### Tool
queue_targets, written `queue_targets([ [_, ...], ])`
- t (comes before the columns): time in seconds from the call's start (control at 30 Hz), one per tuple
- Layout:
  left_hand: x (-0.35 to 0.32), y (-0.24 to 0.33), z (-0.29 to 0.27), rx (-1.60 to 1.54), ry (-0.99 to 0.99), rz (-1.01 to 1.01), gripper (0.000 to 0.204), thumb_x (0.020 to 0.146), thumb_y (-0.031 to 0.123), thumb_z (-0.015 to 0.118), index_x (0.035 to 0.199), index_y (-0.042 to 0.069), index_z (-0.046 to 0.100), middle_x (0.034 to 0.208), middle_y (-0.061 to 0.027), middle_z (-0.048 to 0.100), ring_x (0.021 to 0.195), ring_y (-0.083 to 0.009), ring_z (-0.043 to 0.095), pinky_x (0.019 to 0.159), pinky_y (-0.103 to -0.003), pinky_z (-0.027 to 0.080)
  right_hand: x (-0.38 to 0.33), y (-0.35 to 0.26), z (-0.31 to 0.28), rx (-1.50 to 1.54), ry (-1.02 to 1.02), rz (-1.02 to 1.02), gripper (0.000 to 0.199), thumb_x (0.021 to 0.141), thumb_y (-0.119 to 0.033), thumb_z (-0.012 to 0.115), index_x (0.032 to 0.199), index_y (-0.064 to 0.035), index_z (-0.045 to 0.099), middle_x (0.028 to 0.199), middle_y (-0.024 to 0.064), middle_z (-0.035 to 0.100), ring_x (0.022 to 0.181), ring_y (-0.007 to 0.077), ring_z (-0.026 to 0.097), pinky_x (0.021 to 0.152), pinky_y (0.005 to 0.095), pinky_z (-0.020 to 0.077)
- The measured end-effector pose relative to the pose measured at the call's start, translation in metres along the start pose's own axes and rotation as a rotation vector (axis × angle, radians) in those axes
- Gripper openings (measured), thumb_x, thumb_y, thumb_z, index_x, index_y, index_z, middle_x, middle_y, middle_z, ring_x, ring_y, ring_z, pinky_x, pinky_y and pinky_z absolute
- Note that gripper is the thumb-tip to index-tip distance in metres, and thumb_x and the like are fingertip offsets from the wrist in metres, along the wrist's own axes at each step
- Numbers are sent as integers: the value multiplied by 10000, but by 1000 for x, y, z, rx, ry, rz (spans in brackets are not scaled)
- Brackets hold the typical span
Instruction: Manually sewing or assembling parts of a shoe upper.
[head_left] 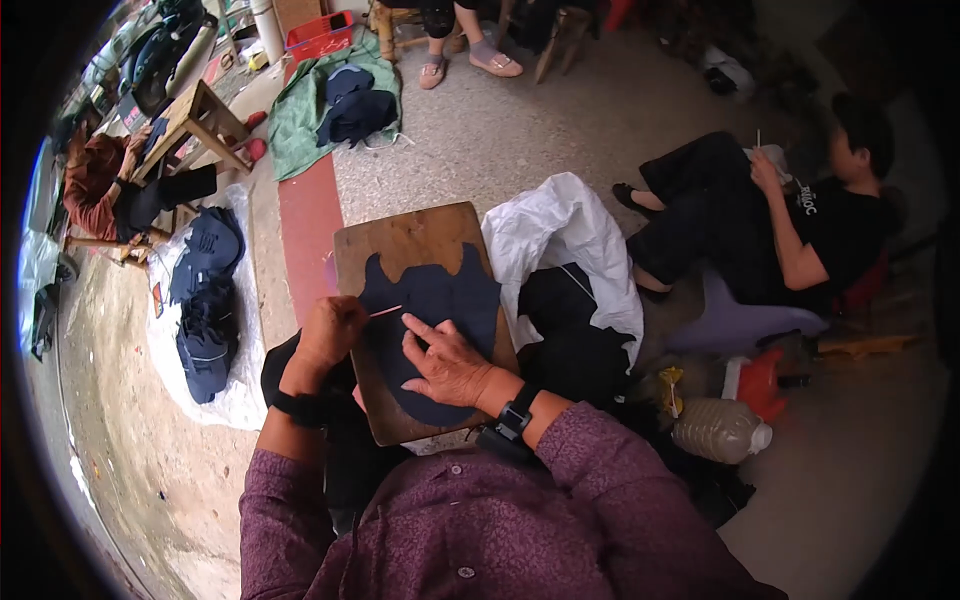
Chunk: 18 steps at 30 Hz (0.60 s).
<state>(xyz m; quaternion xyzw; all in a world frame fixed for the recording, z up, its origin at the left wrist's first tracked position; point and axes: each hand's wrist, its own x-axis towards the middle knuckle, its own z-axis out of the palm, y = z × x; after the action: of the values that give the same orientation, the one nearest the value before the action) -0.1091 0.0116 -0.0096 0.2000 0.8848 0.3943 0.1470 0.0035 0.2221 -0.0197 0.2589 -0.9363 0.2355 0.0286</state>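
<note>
On my lap rests a wooden board (355,250) with a dark navy cut fabric piece (440,290) laid flat on it. The piece has a rounded lower end and two pointed tips at its far edge. My left hand (333,335) is closed around a thin pale pink stick (384,311), whose free end points right across the fabric. Lying on the fabric, my right hand (450,368) has its fingers apart, the index fingertip close to the stick's end.
Right of the board stands an open white sack (560,215) of dark cloth. Navy caps (210,245) lie on white sheeting at left. A murky plastic jug (715,432) is at lower right. Other people sit around, one at right (810,220) holding a thin white stick.
</note>
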Motion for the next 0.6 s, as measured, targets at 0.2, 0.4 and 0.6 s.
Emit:
queue_targets([
  [0.2, 13, 6, 22, -54, -25, -8, 33, 773, 21, 632, 762, 16, 663, 689, -152, 641, 657, -214, 649, 637, -324, 494, -2, 2, 9, 72, 26, 13, 682, 668, -346, 810, 1179, -8, 509, 1386, 269, 401, 1004, 345, 504, 912, 397, 397],
  [0.4, 14, 33, 38, 99, 55, 41, 65, 792, 86, 662, 809, 24, 669, 773, -182, 660, 753, -356, 660, 672, -373, 515, -5, 5, 7, 73, 62, 10, 667, 685, -348, 796, 1184, -7, 513, 1383, 259, 411, 1035, 352, 503, 919, 403, 395],
  [0.6, 9, 23, 42, 122, 119, 99, 106, 804, 123, 673, 816, 18, 665, 784, -187, 661, 754, -363, 657, 679, -391, 514, -6, 6, 6, 69, 35, 2, 675, 694, -362, 788, 1196, -9, 507, 1369, 245, 431, 1039, 360, 500, 930, 410, 395],
])
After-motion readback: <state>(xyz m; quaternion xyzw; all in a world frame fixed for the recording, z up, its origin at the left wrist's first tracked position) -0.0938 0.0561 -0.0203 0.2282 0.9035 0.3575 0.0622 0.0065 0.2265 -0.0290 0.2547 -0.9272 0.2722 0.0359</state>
